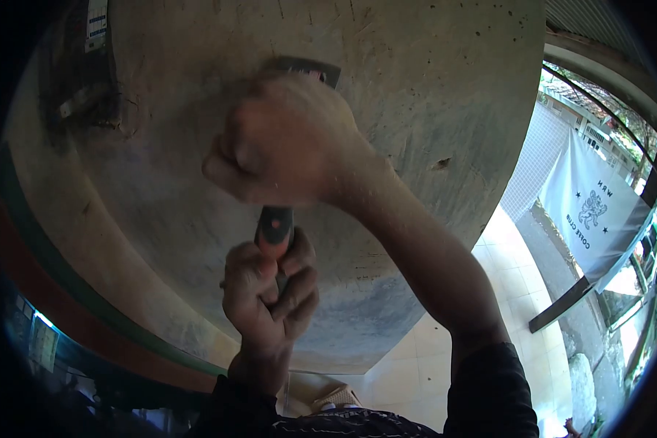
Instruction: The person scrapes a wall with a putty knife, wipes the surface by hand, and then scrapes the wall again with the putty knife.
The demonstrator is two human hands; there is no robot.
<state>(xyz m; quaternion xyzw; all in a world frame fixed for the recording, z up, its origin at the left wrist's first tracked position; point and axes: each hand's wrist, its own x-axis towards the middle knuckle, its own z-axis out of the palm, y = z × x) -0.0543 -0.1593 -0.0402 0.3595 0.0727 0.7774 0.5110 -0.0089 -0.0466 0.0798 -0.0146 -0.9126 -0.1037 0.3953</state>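
The left hand (270, 292) is closed around the lower handle of the scraper (276, 226), thumb and fingers wrapped near its orange end. Above it, the right hand (292, 139), blurred, is curled into a fist that appears to grip the tool's middle. The blade (328, 73) shows just beyond the right hand, lying over the plastered wall (387, 109); whether its whole edge touches cannot be told.

For good scraping, the two hands should work in one line: the upper one supplying pressure close to the blade, the lower one setting the angle. A low, even tilt would likely shave the surface, while a steep one could gouge it. Short, overlapping strokes seem the safer choice. The chipped hollow (442, 164) to the right of the right hand calls for a lighter touch, and the fixture (91, 80) up to its left deserves a wide berth.
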